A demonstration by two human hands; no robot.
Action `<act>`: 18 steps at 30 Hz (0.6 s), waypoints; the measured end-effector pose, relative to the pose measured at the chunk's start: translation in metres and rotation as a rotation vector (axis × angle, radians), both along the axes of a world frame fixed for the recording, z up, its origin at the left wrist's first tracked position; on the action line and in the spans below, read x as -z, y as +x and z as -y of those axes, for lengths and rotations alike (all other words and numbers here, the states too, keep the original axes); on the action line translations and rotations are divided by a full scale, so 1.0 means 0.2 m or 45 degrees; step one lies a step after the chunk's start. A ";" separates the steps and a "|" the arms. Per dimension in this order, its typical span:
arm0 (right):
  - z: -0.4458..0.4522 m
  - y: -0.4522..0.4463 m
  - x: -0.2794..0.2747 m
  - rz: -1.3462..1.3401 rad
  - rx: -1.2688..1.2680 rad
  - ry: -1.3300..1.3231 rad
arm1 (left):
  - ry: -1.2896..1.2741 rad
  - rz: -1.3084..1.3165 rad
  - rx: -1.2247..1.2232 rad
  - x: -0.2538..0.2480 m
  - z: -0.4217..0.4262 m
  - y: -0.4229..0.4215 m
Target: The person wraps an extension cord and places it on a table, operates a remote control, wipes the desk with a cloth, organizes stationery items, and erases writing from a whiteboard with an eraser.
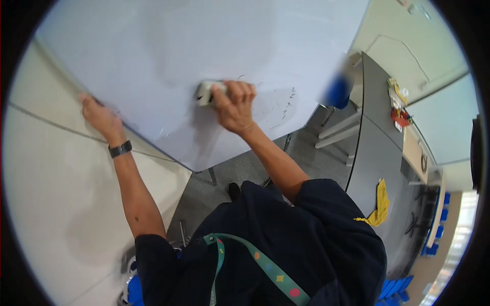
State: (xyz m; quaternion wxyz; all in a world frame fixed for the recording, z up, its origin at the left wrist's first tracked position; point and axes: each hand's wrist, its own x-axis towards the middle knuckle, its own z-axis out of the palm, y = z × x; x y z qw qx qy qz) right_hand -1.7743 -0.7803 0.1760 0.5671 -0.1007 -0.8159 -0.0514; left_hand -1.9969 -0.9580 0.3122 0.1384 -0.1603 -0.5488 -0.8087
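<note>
My right hand (235, 105) is closed around a whiteboard eraser (206, 93), a pale block with a dark underside pressed against the whiteboard (214, 41). Short black marker strokes show on the white surface to the right of this hand, and a few faint ones lie to its lower left. At the board's left edge, my left hand (103, 120) grips the rim; some of its fingers are hidden. A dark watch band circles the left wrist.
To the right stands a long grey table (375, 148) with a yellow cloth (380, 204) and small red and yellow items on it. Blue chairs (339, 92) are beyond the board and at the lower right. A pale wall (56, 168) borders the left side.
</note>
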 end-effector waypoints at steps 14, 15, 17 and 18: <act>0.14 -0.03 0.06 -0.265 -0.047 -0.492 | -0.101 -0.025 0.080 0.01 0.01 0.00; 0.06 0.02 0.10 -0.296 -0.007 -0.504 | -0.084 -0.083 0.098 0.04 0.02 -0.04; -0.20 0.13 0.26 -0.492 0.237 -0.554 | -0.120 -0.099 0.087 0.01 0.00 0.01; -0.33 0.22 0.32 -0.506 0.473 -0.797 | -0.141 -0.083 0.035 0.01 -0.01 0.02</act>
